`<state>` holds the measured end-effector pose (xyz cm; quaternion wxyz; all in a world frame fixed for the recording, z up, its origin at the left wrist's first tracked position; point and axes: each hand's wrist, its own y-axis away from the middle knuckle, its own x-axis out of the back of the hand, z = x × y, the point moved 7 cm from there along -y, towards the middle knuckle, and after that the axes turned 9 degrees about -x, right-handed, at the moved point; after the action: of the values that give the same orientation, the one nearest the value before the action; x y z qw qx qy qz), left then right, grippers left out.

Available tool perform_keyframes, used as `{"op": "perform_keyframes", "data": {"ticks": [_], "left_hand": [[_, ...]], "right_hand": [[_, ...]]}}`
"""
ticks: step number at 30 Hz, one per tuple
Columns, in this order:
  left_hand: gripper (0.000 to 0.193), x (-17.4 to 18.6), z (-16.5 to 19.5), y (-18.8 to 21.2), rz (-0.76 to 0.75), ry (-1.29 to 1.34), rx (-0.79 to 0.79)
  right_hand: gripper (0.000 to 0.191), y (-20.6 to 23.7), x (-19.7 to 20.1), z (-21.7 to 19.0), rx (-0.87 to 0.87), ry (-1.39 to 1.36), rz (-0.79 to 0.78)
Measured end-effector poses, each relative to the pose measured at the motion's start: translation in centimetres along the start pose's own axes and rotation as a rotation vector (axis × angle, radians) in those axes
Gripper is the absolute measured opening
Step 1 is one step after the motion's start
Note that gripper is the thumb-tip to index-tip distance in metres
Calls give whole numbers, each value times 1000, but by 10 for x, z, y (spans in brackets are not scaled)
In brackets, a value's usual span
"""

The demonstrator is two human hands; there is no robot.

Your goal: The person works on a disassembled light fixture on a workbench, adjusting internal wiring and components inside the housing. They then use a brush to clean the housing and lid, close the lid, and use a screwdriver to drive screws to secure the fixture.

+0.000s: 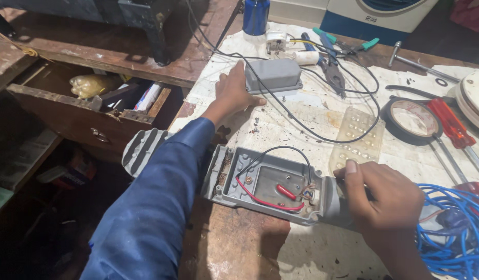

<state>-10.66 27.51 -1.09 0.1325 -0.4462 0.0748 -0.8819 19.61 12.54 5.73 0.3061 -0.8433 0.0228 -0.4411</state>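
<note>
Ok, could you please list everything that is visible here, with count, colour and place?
open metal housing: 1, grey, red and black wires inside, near table edge
grey cover: 1, far centre of table
clear plastic tray: 1, transparent, centre right
tape roll: 1, black, right
screwdriver: 1, red handle, right
blue cable coil: 1, lower right corner
pliers: 1, dark, far centre
blue can: 1, far edge
black cable: 1, across the table
wooden drawer: 1, brown, open, left
left hand: on the grey cover, blue sleeve
right hand: grips the right end of the housing
</note>
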Motion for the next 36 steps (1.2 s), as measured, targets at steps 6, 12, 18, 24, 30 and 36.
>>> {"op": "perform_keyframes", "data": {"ticks": [6,12,18,24,30,36], "left_hand": [[139,-3,-7,-3,-48,157,44],[113,-7,-5,-5,-36,91,20],[98,-8,-8,0,-95,120,128],[95,19,-17,28,-65,-12,3],[97,62,-30,46,-36,-137,-141],[111,81,-28,69,19,-94,-321]], "right_hand": [[27,-5,1,7,-74,-76,-19],[29,-2,1,9,-140,-68,-14],[30,2,3,4,-106,-109,-15],[31,1,4,3,-83,-98,-31],[31,1,1,9,-100,-145,-19],[34,3,-2,9,-49,-86,12]]}}
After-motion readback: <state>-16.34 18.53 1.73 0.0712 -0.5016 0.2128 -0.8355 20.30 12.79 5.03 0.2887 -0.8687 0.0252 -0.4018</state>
